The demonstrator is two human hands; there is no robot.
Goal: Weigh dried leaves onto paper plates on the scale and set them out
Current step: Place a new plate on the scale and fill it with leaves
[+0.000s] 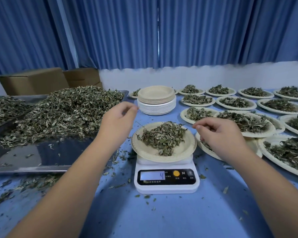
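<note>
My left hand [118, 121] and right hand [218, 133] hover at ten and three o'clock of the paper plate [144, 152] of dried leaves [162, 138] on the scale [167, 188], fingers [199, 126] loosely curled, holding nothing.

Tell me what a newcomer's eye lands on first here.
The big heap of dried leaves on the metal tray at left grabs attention first. Next comes the white scale in the centre, carrying a plate of leaves with its display reading 4. Rows of filled plates spread across the table to the right.
</note>
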